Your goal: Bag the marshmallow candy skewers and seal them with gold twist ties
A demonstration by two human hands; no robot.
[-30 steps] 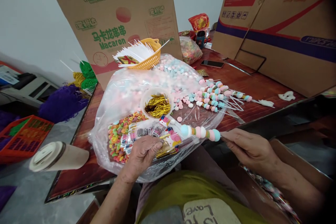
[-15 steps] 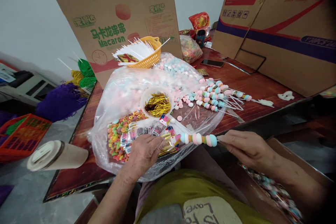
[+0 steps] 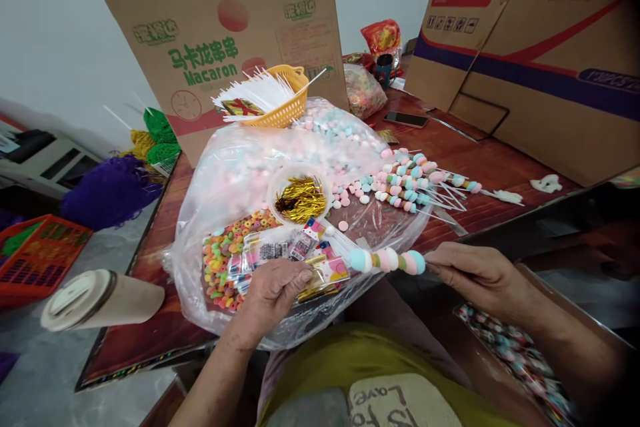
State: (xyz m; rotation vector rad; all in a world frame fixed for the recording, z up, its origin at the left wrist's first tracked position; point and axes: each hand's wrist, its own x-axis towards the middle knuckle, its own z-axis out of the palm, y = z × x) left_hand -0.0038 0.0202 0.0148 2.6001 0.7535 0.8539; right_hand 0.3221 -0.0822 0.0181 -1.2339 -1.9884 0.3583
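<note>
My right hand (image 3: 473, 277) pinches the stick end of a candy skewer (image 3: 389, 259) threaded with blue, white and pink marshmallows and brownish-green pieces between them. The skewer lies level, its far end close to the mouth of a clear printed plastic bag (image 3: 336, 271). Closed thumb to fingers, my left hand (image 3: 273, 293) grips that bag. Beneath it lie more packaging bags (image 3: 270, 250) and ring-shaped gummy candies (image 3: 220, 267). A round tub (image 3: 273, 197) of gold twist ties (image 3: 303, 200) stands just behind.
Finished skewers (image 3: 410, 180) lie at the right by loose marshmallows (image 3: 345, 197). A yellow basket (image 3: 285, 113) holds white sticks. Large cardboard boxes (image 3: 280, 33) stand behind and at right. A lidded cup (image 3: 130, 297) is at the table's left edge; a phone (image 3: 406, 119) lies farther back.
The skewer and my right hand have shifted slightly right, so its far end no longer overlaps the bag as much. My left hand still grips the bag.
</note>
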